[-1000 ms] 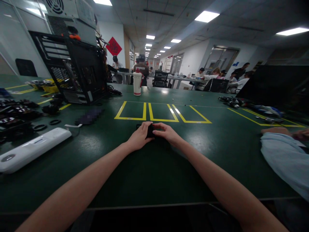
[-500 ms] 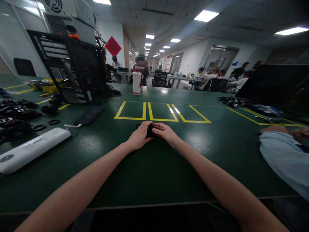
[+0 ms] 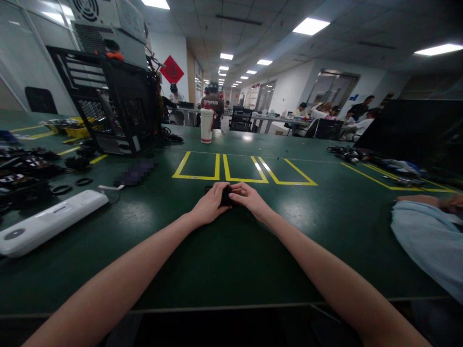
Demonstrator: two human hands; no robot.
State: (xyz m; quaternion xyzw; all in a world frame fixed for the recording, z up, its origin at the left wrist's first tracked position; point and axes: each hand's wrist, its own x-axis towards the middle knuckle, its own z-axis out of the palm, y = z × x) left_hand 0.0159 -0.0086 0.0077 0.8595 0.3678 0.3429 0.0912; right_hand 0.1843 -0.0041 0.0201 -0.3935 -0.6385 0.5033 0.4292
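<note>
Both my hands meet around a small black object [image 3: 225, 196] just above or on the green tabletop [image 3: 231, 260], in front of the taped boxes. My left hand [image 3: 210, 205] wraps over its left side, fingers bent across the top and thumb below. On the other side, my right hand [image 3: 249, 198] pinches its right edge with thumb and fingertips. Most of the object is covered by my fingers, so its kind cannot be made out. A dark end of it pokes out left of my left hand.
Three yellow tape outlines [image 3: 246, 181] lie beyond my hands, with a white cup [image 3: 206, 126] behind them. At left are a black computer case [image 3: 126, 106], a long white device [image 3: 54, 221] and black rings [image 3: 84, 181]. A neighbour's blue sleeve [image 3: 423, 231] rests at right.
Almost nothing differs. My hands keep the same grip on the small black object; the whole view has shifted very slightly.
</note>
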